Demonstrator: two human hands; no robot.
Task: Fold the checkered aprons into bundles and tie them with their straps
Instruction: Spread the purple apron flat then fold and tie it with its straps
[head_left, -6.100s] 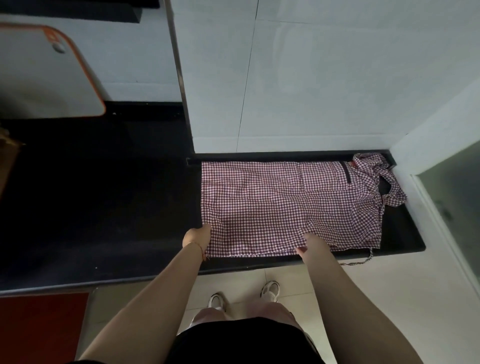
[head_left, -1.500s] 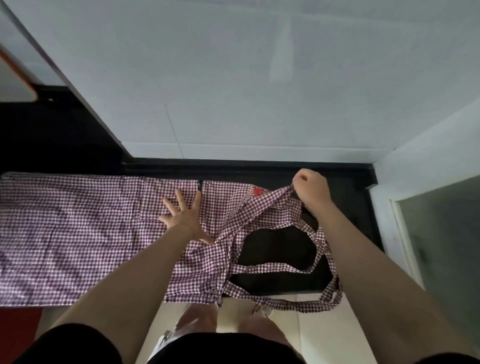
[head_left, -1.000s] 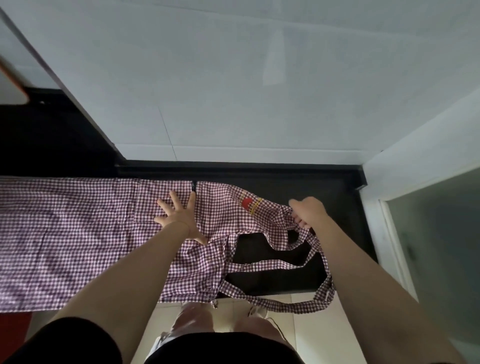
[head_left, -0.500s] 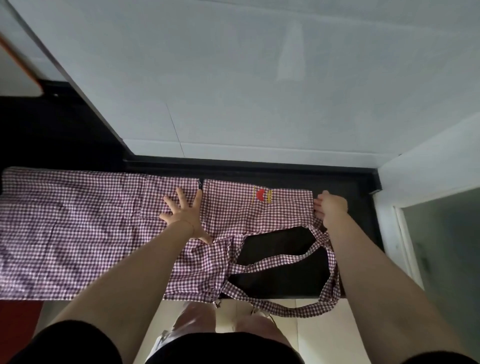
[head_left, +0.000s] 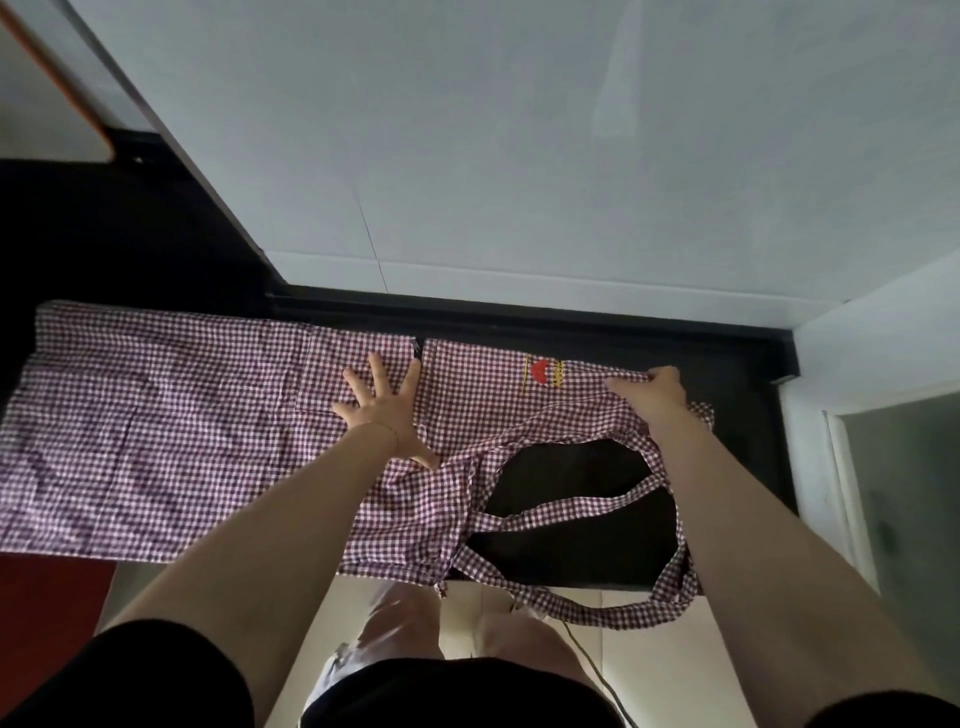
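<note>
The checkered apron (head_left: 171, 426) is spread lengthwise along the black counter (head_left: 737, 364), its near edge hanging over the front. A small red and yellow embroidered emblem (head_left: 543, 372) is seen on the bib, just left of the right fingertips; no writing can be read in it. The cloth is pressed flat by the left hand (head_left: 384, 410), fingers straight and splayed, arm extended. The bib's top edge is pinched by the right hand (head_left: 654, 389), fingers curled. The straps (head_left: 576, 506) are looped below that hand, over the counter's edge.
</note>
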